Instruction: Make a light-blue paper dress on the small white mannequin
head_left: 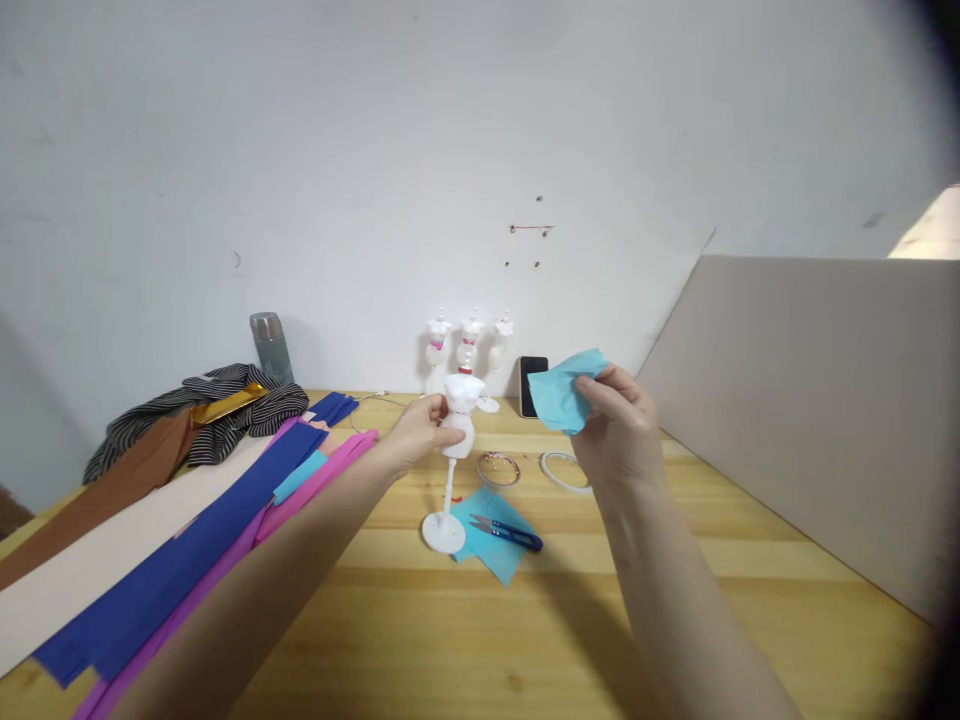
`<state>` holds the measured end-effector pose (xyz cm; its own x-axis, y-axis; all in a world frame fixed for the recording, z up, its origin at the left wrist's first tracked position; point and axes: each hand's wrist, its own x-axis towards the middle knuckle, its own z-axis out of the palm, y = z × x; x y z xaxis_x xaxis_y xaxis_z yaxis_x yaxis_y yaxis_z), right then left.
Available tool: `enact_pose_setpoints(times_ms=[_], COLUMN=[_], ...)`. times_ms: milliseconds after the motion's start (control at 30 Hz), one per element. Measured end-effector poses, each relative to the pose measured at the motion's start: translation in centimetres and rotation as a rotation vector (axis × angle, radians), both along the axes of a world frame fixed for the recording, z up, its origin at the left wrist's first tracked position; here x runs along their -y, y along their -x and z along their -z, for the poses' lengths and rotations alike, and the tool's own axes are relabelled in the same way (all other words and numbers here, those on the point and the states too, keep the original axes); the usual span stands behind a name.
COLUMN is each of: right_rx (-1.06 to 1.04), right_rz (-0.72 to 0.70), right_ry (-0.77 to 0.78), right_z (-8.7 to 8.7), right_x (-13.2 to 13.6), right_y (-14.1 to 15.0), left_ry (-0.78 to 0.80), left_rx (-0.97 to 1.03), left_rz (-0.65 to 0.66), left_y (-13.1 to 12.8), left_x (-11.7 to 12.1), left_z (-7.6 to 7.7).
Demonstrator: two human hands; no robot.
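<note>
My left hand (421,432) is closed around the waist of a small white dress form (459,432), which stands upright on its round base and has a red band at the neck. Pinched in my right hand (621,420) is a piece of light-blue crepe paper (564,392), raised to the right of the form. Blue thread snips (514,533) lie on another light-blue piece (491,562) beside the form's base. Behind it, several small white dress forms (470,335) stand by the wall, some with pink or red bands.
Long strips of coloured crepe paper (180,545) and a striped cloth (247,430) cover the left side. A flask (271,350) stands behind them. Two wire coils (499,470) and a leaning phone (527,385) are beyond the snips. A white panel (810,400) borders the right.
</note>
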<state>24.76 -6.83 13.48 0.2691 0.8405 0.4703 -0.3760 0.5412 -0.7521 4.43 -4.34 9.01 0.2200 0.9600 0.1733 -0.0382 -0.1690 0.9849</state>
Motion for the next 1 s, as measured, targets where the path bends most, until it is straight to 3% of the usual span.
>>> enact_pose_setpoints(times_ms=[133,300,433,567,633,733,800,1000], right_rx=[0.111,0.63,0.86,0.836,0.752,0.499,0.352,0.286], right_rz=[0.098,0.369,0.339,0.113,-0.094,-0.559,-0.77,-0.981], right_ry=[-0.096,-0.388,-0.588,-0.572,-0.38,0.049,0.229,0.375], right_z=[0.5,3.2,5.4,5.4,4.6,3.7,3.5,4.1], right_x=[0.7,2.4,3.9,5.2,5.8,6.3,6.1,4.6], right_y=[0.5,1.4,2.3,2.9,2.9,2.3,1.8,0.5], left_ry=[0.005,-0.012,-0.028,-0.032,-0.045,-0.075,-0.091,-0.091], left_rx=[0.087,0.128,0.135,0.132,0.13,0.166,0.185,0.172], left_rz=[-0.065,-0.089,-0.11,-0.144,-0.143,-0.097,-0.059,0.015], left_y=[1.1,1.6,1.6,1.6,1.5,1.1,0.8,0.5], left_x=[2.0,4.6,6.2,6.6,6.7,6.8,6.9,7.1], left_z=[0.8,1.3,1.7,1.8,1.8,1.8,1.9,2.2])
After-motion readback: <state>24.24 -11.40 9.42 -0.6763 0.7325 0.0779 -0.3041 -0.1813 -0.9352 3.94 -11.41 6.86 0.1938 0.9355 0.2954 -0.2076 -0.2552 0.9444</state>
